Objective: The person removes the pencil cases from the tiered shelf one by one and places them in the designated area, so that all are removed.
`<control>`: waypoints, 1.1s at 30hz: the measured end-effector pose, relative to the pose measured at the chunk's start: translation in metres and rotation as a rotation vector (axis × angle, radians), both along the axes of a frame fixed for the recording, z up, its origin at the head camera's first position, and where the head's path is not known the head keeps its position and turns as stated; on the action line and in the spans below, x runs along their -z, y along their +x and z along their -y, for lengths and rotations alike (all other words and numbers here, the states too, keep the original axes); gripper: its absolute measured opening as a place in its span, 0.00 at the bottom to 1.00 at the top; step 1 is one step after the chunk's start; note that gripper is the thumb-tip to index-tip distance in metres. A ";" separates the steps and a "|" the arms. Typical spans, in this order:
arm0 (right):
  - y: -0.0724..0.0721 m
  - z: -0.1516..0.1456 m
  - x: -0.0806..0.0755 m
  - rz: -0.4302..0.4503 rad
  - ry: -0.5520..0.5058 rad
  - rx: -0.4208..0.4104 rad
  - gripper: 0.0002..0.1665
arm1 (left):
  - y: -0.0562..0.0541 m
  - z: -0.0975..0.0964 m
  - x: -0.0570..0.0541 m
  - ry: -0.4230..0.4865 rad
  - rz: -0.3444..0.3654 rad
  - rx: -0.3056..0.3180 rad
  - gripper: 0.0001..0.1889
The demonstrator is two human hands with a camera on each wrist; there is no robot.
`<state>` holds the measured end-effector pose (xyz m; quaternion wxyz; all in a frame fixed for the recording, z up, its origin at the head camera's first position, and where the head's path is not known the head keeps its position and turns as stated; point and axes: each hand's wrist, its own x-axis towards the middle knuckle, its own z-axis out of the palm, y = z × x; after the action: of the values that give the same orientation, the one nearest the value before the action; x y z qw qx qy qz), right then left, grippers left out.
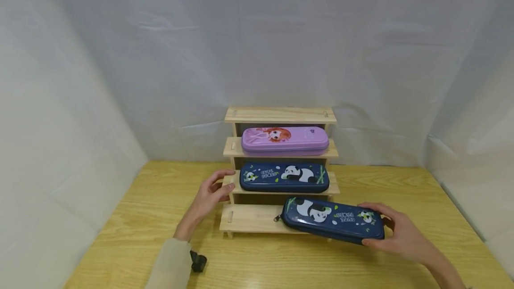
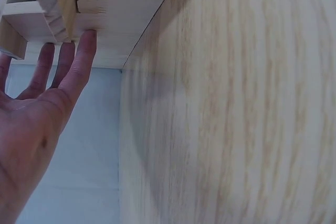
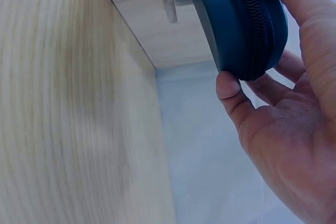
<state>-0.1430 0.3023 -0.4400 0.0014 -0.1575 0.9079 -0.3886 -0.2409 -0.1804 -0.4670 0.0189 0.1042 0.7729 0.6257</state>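
My right hand [image 1: 395, 233] grips the right end of a navy panda pencil case [image 1: 337, 220] between thumb and fingers. The case slants over the lowest step of a wooden tiered rack [image 1: 253, 218], its zipper-pull end at the left. In the right wrist view its zipped end [image 3: 252, 30] shows between the thumb and fingers. My left hand [image 1: 210, 194] touches the rack's left side by the second step from the bottom, fingers fairly straight in the left wrist view. On that step lies another navy panda pencil case [image 1: 284, 177]. A pink pencil case [image 1: 285, 141] lies one step higher.
The rack's top step [image 1: 281, 114] stands close to a white sheet backdrop [image 1: 281, 48]. A yellow wood-grain table [image 1: 132, 235] lies under everything. A small black object [image 1: 198, 262] shows beside the left sleeve [image 1: 170, 264]. White sheets also hang at both sides.
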 end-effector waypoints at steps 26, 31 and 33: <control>0.018 -0.063 0.002 -0.072 -0.006 0.051 0.41 | -0.001 0.001 0.001 0.005 0.012 0.000 0.21; 0.023 -0.074 0.004 -0.078 -0.018 0.073 0.41 | -0.001 0.000 0.001 0.010 0.012 0.000 0.21; 0.026 -0.078 0.005 -0.086 -0.001 0.084 0.41 | -0.001 0.000 0.000 0.015 0.012 0.005 0.21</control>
<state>-0.1174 0.3807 -0.4446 -0.0539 -0.1355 0.9128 -0.3815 -0.2421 -0.1803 -0.4674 0.0241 0.1025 0.7679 0.6318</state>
